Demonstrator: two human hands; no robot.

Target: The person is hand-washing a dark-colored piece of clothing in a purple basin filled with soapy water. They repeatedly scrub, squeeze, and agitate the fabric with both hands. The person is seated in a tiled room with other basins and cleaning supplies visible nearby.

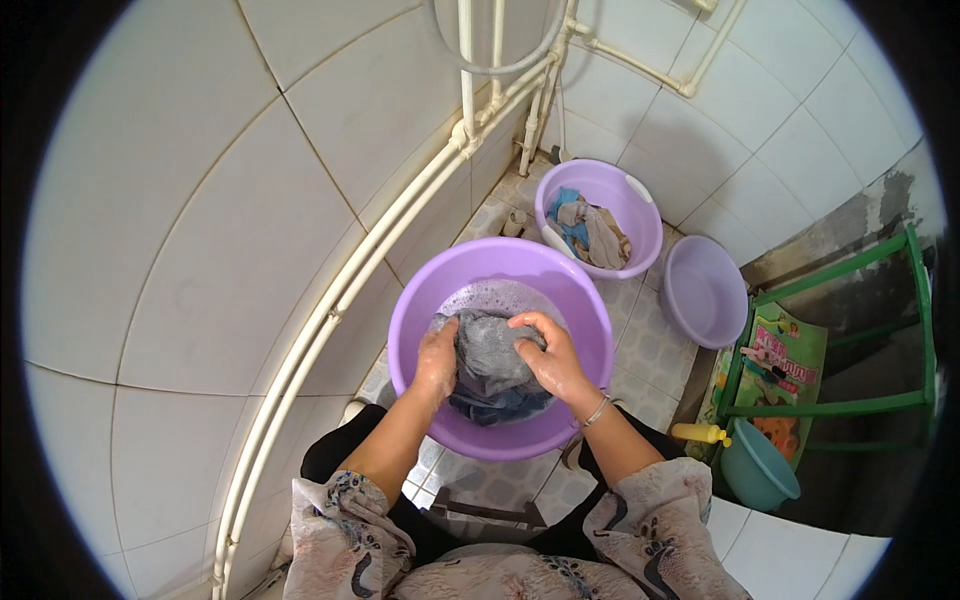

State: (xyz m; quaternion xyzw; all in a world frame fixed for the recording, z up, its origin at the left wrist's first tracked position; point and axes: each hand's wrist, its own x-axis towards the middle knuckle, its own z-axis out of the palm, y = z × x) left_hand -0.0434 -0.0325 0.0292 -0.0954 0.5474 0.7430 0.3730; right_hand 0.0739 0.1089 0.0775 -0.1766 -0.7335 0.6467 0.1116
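Note:
Between my knees stands a large purple basin (408, 300) with sudsy water (497, 293) in it. Both hands are over it, gripping a wet grey cloth (492, 352) from its two sides. My left hand (437, 360) is closed on the cloth's left edge, its fingers partly hidden behind the fabric. On the other side my right hand (550, 355) holds the cloth with thumb and index finger curved over it. A bracelet circles my right wrist. Darker wet cloth (500, 405) lies in the water below the grey one.
Beyond the basin, a second purple basin (640, 222) holds blue, grey and tan clothes (595, 230). An empty-looking lilac basin (706, 290) leans by the right wall. A green metal frame (830, 405), yellow bottle (700, 433) and teal basin (755, 468) stand right. Cream pipes (345, 290) run along the left wall.

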